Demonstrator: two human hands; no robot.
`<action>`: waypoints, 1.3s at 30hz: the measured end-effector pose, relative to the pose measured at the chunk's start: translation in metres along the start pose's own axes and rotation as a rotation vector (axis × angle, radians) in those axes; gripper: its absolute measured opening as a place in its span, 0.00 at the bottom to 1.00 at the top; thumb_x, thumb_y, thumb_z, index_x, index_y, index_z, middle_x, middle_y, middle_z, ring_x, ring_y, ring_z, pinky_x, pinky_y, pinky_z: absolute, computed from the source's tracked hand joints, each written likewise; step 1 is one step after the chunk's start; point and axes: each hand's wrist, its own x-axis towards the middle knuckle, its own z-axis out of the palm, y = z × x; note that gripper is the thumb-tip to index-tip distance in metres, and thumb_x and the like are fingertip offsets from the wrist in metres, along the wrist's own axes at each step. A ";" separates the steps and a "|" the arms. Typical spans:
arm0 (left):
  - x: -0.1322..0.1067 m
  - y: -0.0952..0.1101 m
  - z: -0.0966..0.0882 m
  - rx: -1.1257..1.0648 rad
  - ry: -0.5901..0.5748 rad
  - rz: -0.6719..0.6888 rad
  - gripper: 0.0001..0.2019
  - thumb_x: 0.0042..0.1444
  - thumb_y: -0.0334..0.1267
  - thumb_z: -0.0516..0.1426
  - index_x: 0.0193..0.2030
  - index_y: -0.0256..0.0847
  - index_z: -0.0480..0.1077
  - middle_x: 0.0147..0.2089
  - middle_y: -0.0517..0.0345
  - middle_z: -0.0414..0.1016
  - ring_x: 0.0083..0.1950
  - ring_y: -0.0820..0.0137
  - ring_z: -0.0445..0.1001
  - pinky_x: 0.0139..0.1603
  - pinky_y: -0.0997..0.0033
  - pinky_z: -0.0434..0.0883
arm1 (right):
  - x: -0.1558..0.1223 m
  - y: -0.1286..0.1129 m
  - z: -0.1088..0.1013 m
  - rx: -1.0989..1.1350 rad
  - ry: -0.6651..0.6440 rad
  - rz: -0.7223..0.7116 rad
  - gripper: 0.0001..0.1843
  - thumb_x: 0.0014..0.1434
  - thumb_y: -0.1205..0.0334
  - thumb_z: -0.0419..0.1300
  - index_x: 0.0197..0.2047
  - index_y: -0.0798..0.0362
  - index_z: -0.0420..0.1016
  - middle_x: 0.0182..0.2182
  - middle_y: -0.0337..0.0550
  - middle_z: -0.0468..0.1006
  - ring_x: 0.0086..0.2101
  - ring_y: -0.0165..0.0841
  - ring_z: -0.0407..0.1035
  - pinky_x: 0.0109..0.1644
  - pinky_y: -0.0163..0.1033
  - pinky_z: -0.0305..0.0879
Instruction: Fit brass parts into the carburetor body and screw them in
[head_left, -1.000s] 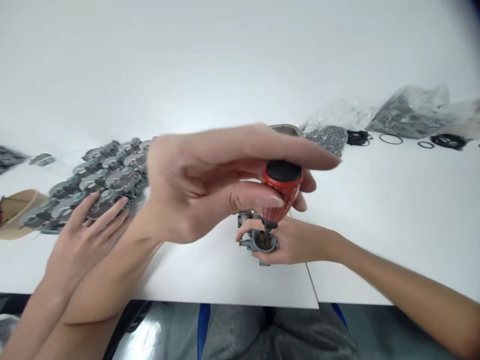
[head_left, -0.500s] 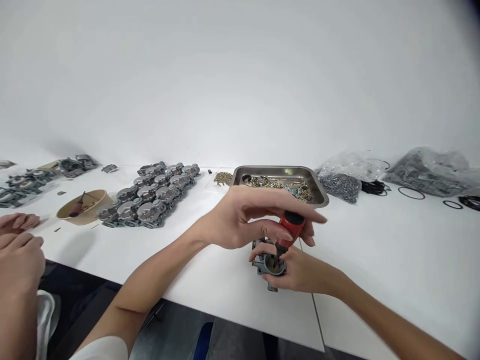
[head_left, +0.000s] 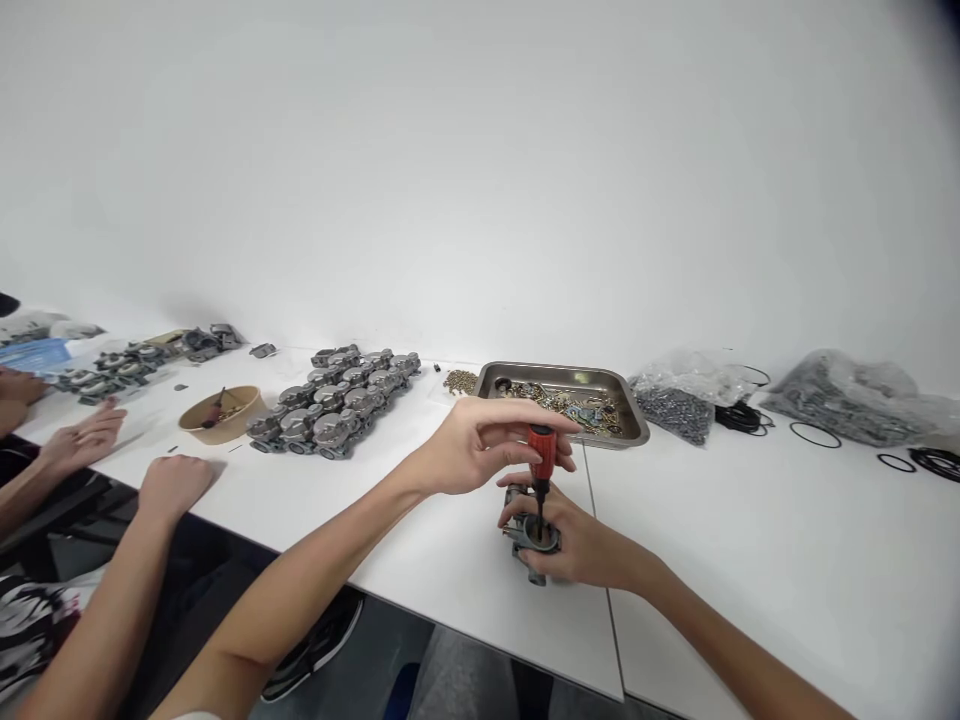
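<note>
My left hand pinches the red handle of a short screwdriver that stands upright. Its shaft goes down into a small grey metal carburetor body on the white table. My right hand wraps around that body from the right and holds it against the table near the front edge.
A steel tray of small parts sits just behind. Rows of grey carburetor bodies and a tan bowl lie to the left. Plastic bags of parts and black O-rings lie at the right. Another person's hands rest at the left edge.
The view has pulled back and risen, so my hands look smaller. The screwdriver has gone from tilted to upright in the part. The other person's hands have left the rows of bodies.
</note>
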 end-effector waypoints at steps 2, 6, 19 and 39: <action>0.000 0.002 0.001 0.024 -0.049 0.018 0.15 0.60 0.32 0.57 0.54 0.43 0.75 0.45 0.48 0.75 0.48 0.65 0.79 0.48 0.63 0.81 | 0.000 0.000 0.000 -0.009 0.006 -0.002 0.19 0.53 0.66 0.62 0.49 0.45 0.74 0.62 0.46 0.59 0.61 0.46 0.58 0.63 0.53 0.60; 0.003 -0.004 0.003 0.169 0.073 0.097 0.14 0.52 0.34 0.65 0.47 0.43 0.78 0.47 0.50 0.73 0.41 0.71 0.78 0.46 0.66 0.80 | 0.000 0.001 0.000 0.006 0.015 -0.004 0.20 0.52 0.66 0.63 0.50 0.45 0.74 0.61 0.46 0.61 0.61 0.45 0.57 0.65 0.52 0.58; 0.003 0.003 -0.003 0.319 0.041 0.178 0.12 0.50 0.28 0.65 0.43 0.39 0.79 0.43 0.47 0.76 0.46 0.64 0.78 0.46 0.64 0.81 | 0.000 0.009 0.002 0.041 0.016 -0.109 0.19 0.52 0.64 0.65 0.49 0.48 0.76 0.56 0.45 0.62 0.58 0.40 0.58 0.66 0.49 0.57; 0.001 -0.007 -0.021 0.151 -0.019 0.083 0.19 0.57 0.27 0.58 0.56 0.41 0.73 0.43 0.45 0.79 0.46 0.56 0.81 0.43 0.54 0.83 | -0.001 0.012 0.002 0.040 0.023 -0.140 0.18 0.54 0.64 0.64 0.49 0.48 0.75 0.57 0.46 0.62 0.58 0.41 0.58 0.65 0.49 0.55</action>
